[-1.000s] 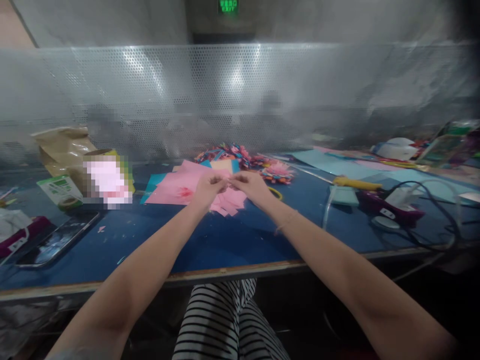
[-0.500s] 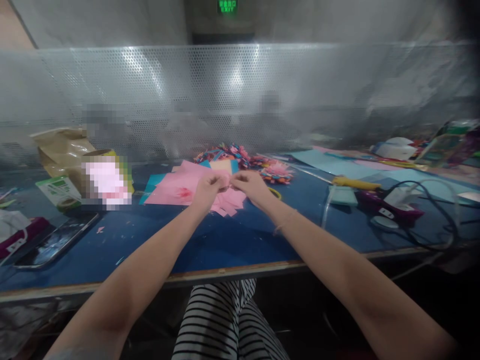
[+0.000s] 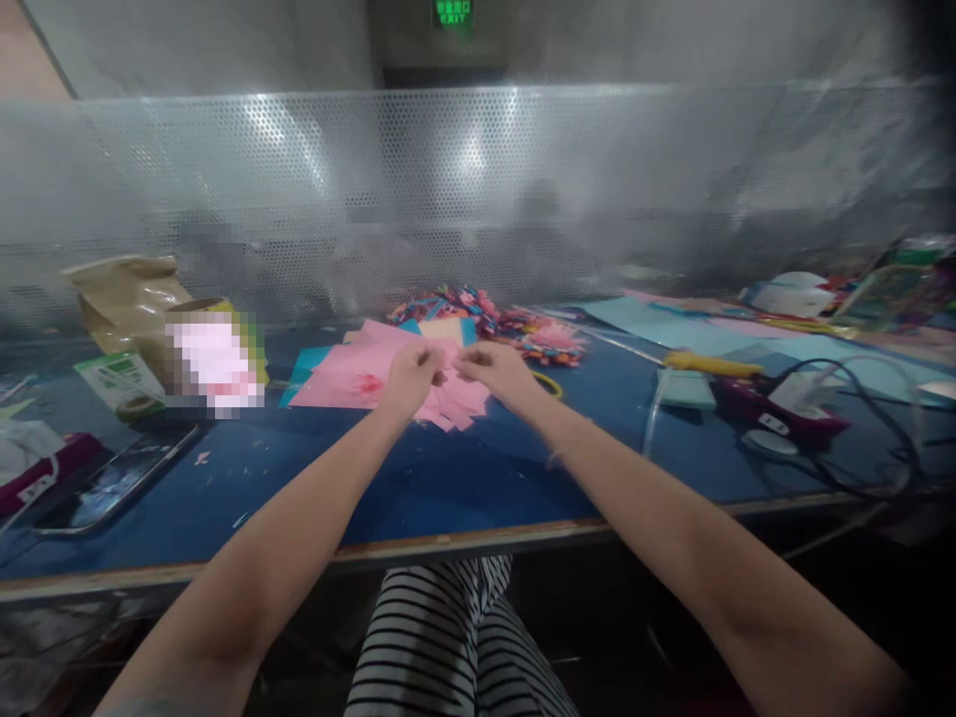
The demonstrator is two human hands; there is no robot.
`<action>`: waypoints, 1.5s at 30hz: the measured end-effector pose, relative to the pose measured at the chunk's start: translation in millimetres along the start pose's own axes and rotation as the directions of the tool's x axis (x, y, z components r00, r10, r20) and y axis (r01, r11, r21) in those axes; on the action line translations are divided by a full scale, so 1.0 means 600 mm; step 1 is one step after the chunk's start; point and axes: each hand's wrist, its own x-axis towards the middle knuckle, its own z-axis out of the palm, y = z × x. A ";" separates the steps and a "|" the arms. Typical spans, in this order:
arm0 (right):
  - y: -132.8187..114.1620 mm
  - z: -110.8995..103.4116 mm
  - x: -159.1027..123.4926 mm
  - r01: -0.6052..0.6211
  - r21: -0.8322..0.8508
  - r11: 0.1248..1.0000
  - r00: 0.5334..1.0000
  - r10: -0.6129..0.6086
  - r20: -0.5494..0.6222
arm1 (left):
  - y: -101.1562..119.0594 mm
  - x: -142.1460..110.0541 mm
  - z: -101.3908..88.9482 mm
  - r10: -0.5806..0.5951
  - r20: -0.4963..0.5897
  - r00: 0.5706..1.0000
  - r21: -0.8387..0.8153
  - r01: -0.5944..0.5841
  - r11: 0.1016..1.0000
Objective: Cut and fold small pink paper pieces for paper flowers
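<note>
Close together over a pile of pink paper (image 3: 336, 376), my left hand (image 3: 415, 376) and my right hand (image 3: 497, 373) are both closed in a pinch. Between the fingertips is a small piece of pink paper (image 3: 449, 351), partly hidden by the fingers. Cut pink paper pieces (image 3: 454, 408) lie fanned out just below the hands. Teal sheets (image 3: 303, 370) show from under the pink pile, and a small red mark or scrap lies on top of it. Behind the hands sits a heap of colourful paper flowers (image 3: 549, 342).
At left are a phone (image 3: 116, 483), a green-and-white box (image 3: 119, 383) and a brown paper bag (image 3: 126, 299). On the right lie a yellow-handled glue gun (image 3: 713, 362), a purple power strip (image 3: 792, 413) with looping cables, and light blue sheets (image 3: 657, 329). A perforated metal screen (image 3: 321, 199) stands behind.
Both hands stay in nearly the same place over the pink pile, with the fingertips slightly shifted. The things on the table have not moved.
</note>
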 end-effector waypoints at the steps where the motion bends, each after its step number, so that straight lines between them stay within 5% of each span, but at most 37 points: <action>1: 0.004 0.000 0.002 0.000 0.012 1.000 1.000 0.000 -0.008 | 0.002 -0.001 0.000 0.011 0.008 1.000 0.019 -0.011 1.000; 8: 0.022 -0.007 0.010 0.022 0.051 0.998 1.000 -0.021 -0.019 | 0.008 -0.002 0.006 -0.021 0.066 0.998 -0.091 0.027 0.995; 15: 0.013 -0.007 0.005 0.253 -0.288 0.924 0.958 -0.281 -0.060 | -0.004 0.001 0.007 -0.141 0.068 0.988 -0.286 0.155 0.946; 22: 0.016 -0.012 0.005 0.347 -0.506 0.790 0.906 -0.422 -0.039 | 0.004 -0.003 0.007 -0.224 0.076 0.972 -0.399 0.236 0.886; 27: 0.016 -0.012 0.003 0.418 -0.530 0.738 0.871 -0.492 0.002 | 0.008 -0.005 0.006 -0.226 0.093 0.970 -0.405 0.245 0.881; 38: 0.008 -0.007 -0.001 0.376 -0.551 0.745 0.884 -0.466 -0.028 | 0.015 -0.010 0.006 -0.258 0.085 0.962 -0.298 0.272 0.915; 45: 0.012 -0.009 0.000 0.485 -0.548 0.682 0.831 -0.554 0.048 | 0.012 -0.008 0.010 -0.278 0.075 0.958 -0.388 0.285 0.876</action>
